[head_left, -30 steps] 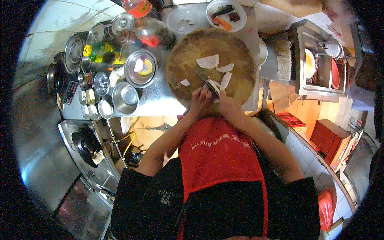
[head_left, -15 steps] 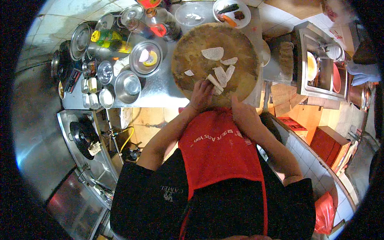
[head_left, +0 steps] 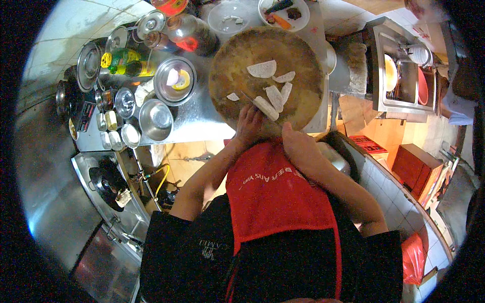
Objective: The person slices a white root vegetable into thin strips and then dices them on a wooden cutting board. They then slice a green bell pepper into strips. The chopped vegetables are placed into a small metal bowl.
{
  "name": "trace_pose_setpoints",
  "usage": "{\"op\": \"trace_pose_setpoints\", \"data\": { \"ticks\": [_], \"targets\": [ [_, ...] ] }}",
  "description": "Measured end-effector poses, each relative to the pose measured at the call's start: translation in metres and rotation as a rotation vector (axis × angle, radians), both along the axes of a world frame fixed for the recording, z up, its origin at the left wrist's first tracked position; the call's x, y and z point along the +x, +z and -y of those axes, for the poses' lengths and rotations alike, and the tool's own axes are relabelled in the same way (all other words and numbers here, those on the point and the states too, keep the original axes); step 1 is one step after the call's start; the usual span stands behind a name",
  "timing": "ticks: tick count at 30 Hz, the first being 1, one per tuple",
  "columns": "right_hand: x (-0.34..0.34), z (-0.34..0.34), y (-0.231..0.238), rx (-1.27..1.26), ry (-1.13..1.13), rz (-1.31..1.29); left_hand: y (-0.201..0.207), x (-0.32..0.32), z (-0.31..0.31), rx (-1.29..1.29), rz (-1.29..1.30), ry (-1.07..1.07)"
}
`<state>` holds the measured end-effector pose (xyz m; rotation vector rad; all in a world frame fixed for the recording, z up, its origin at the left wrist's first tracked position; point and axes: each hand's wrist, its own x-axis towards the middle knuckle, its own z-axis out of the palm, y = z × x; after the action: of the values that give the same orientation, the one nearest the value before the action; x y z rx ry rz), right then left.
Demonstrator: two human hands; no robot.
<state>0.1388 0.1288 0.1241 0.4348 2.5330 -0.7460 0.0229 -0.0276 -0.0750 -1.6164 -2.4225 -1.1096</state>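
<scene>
A round wooden chopping block [head_left: 227, 60] carries several pale, speckled vegetable pieces that look like taro. A half-round piece [head_left: 262, 68] lies near its middle, with smaller slices [head_left: 274, 96] to the right and a small scrap [head_left: 232, 97] at left. My left hand [head_left: 249, 121] has its fingers bent against a pale vegetable piece [head_left: 265, 107] at the near edge, steadying it. Along that piece runs a thin, edge-on knife blade [head_left: 246, 95]. My right hand [head_left: 295, 139] is closed at the block's near right edge, in line with the blade; its grip hides the handle.
Left of the block stand metal bowls [head_left: 155, 119], small seasoning tins [head_left: 111, 119] and bottles [head_left: 132, 63]. A white bowl of vegetables [head_left: 303, 22] and a clear plate [head_left: 214, 20] are behind. A sink [head_left: 381, 103] lies right; a wok [head_left: 107, 184] sits lower left.
The view has shifted slightly, so the block appears further left. The blade now shows as a thin line beside the held piece, which shows more of its broad face. Both hands stay near the block's edge.
</scene>
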Motion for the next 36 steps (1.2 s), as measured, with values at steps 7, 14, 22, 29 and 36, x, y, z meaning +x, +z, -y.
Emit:
{"op": "trace_pose_setpoints", "data": {
  "ticks": [7, 14, 22, 29, 36],
  "targets": [
    [-0.001, 0.007, -0.030, 0.144, 0.081, -0.126, -0.011, 0.003, 0.003, 0.118, -0.044, 0.027],
    [0.006, 0.002, -0.075, 0.042, -0.070, 0.031, -0.009, 0.005, 0.003, -0.032, -0.015, -0.064],
    [-0.002, -0.004, -0.099, 0.104, -0.033, -0.136, 0.024, 0.006, -0.006, 0.062, 0.009, 0.006],
    [0.019, -0.008, -0.036, 0.044, -0.081, -0.129, 0.027, 0.011, -0.002, 0.149, 0.043, 0.057],
    [0.044, 0.007, 0.003, -0.008, -0.050, 0.000, 0.017, 0.015, 0.003, 0.162, -0.009, 0.071]
  ]
}}
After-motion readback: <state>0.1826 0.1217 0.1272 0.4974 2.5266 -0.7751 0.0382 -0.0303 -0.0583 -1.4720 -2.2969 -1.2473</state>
